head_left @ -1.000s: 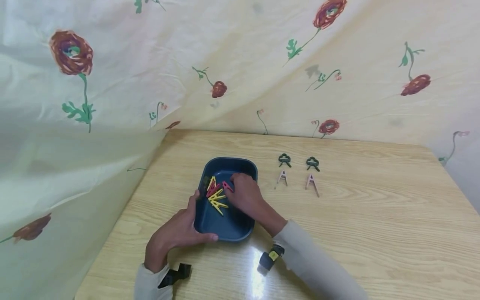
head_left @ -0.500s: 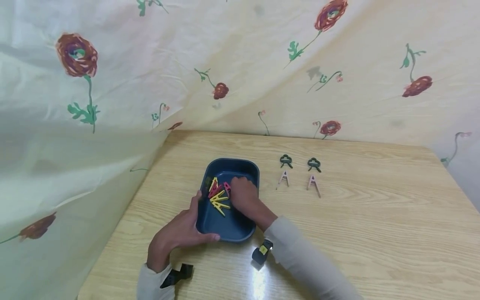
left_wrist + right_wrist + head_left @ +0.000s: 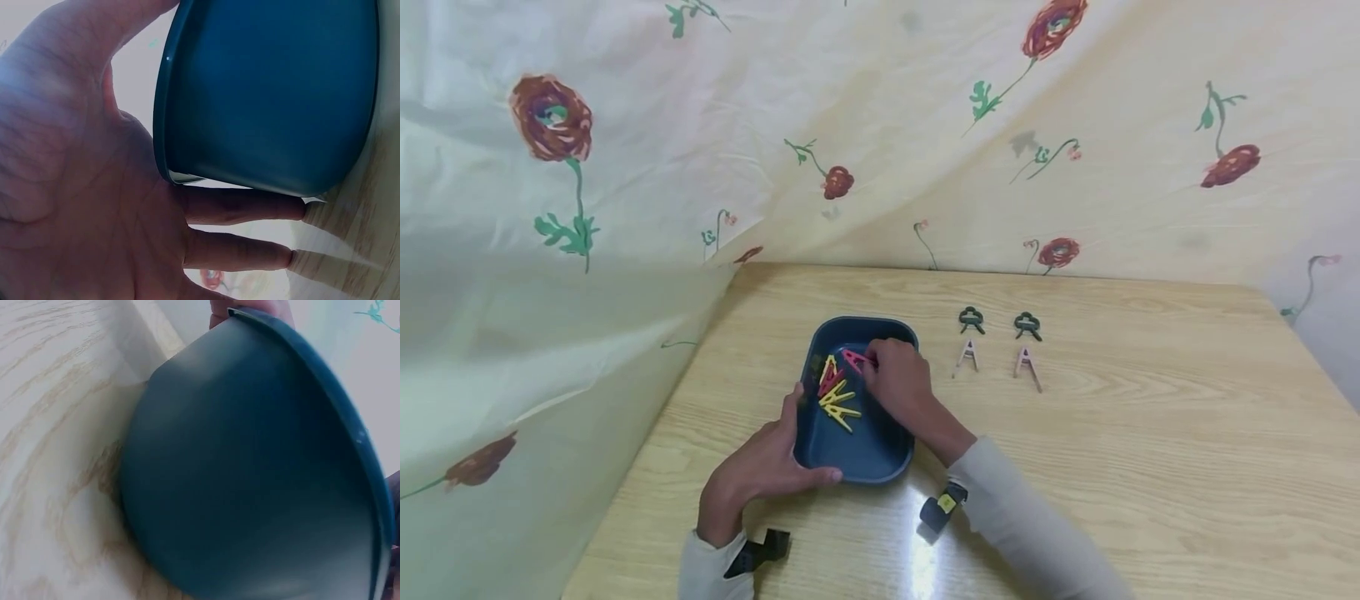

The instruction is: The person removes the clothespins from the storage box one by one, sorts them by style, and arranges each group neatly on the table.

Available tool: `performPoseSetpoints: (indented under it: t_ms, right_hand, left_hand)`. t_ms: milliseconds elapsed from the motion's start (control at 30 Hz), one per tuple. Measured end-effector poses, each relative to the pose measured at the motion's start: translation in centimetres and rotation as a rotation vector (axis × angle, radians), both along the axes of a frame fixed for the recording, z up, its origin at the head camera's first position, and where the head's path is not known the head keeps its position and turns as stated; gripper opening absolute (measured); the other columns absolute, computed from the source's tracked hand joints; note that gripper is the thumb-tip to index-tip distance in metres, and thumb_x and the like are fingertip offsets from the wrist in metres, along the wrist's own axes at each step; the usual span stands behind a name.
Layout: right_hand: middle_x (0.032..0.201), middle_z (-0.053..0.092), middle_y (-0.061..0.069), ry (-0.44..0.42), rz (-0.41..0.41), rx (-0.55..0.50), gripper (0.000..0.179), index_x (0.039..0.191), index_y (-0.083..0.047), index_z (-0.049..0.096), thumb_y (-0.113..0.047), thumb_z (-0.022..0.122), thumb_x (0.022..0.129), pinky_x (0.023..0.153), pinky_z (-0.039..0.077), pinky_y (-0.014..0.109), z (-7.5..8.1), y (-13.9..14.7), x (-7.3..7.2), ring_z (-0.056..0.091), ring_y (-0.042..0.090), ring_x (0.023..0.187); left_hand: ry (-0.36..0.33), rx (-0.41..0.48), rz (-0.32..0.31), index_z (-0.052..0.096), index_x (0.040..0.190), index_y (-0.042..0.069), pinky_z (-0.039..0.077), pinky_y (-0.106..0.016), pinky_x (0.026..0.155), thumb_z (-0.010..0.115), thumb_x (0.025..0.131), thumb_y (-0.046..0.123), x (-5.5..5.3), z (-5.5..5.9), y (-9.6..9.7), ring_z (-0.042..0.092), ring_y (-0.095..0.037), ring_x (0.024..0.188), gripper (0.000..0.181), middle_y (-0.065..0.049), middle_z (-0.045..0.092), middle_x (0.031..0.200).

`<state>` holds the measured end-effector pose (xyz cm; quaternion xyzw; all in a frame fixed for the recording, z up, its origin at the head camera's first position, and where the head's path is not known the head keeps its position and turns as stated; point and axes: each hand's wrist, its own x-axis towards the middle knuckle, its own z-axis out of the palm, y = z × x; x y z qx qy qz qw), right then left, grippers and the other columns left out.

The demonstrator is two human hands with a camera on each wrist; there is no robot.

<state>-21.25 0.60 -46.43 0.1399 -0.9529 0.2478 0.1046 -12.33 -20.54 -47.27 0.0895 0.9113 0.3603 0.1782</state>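
Note:
A dark blue plastic tray (image 3: pixel 868 454) sits on the table, its outer wall (image 3: pixel 269 94) filling much of both wrist views. My left hand (image 3: pixel 771 458) spans its near left corner, thumb along the front and fingers spread straight at the left side. Inside the tray, my right hand (image 3: pixel 897 379) pinches a pinkish-red clothespin (image 3: pixel 853 359) between thumb and fingers. Left of it lie a darker red clothespin (image 3: pixel 830 382) and several yellow clothespins (image 3: pixel 841 412), fanned out. The right wrist view hides the right hand's fingertips behind the tray wall.
Right of the tray, two dark green clips (image 3: pixel 971 319) form a row on the wooden table (image 3: pixel 1150 433). Nearer are two pale pink clothespins (image 3: pixel 1026 367), legs spread toward me. A flowered cloth (image 3: pixel 880 125) hangs behind the table and along its left side.
The pinkish-red clothespin has turned and shifted slightly toward the tray's far side in my right hand's pinch. The left hand and the other clothespins keep their places.

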Motion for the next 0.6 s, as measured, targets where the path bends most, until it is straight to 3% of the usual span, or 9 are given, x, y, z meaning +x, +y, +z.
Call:
performPoseSetpoints:
  t_ms: [200, 467, 600]
  right_hand:
    - [0.082, 0.067, 0.0, 0.072, -0.048, -0.113, 0.014, 0.098, -0.011, 0.077, -0.022, 0.071, 0.093, 0.058, 0.05, 0.031, 0.2, 1.1, 0.6, 0.057, 0.013, 0.068]
    - [0.08, 0.067, 0.002, 0.268, -0.141, -0.228, 0.009, 0.091, -0.009, 0.075, -0.018, 0.071, 0.09, 0.057, 0.049, 0.034, 0.0, 2.8, 1.7, 0.061, 0.017, 0.069]
    - [0.078, 0.067, 0.003, 0.288, -0.205, -0.236, 0.01, 0.09, -0.008, 0.075, -0.017, 0.07, 0.089, 0.054, 0.048, 0.034, -0.3, 4.0, 2.1, 0.061, 0.018, 0.067]
  left_hand:
    - [-0.01, -0.013, 0.01, -0.004, 0.159, 0.012, 0.037, -0.056, 0.107, 0.081, 0.073, 0.06, 0.1, 0.2, 0.2, 0.044, -0.037, 0.133, 0.131, -0.026, 0.03, 0.156]
    - [-0.035, 0.016, 0.056, 0.0, 0.157, 0.011, 0.037, -0.058, 0.106, 0.087, 0.067, 0.057, 0.2, 0.7, 0.0, 0.045, -0.039, 0.13, 0.133, -0.029, 0.035, 0.151]
    - [-0.03, 0.028, 0.058, 0.001, 0.156, 0.011, 0.036, -0.058, 0.106, 0.089, 0.066, 0.055, 0.2, 0.6, -0.3, 0.044, -0.039, 0.131, 0.134, -0.03, 0.034, 0.152]
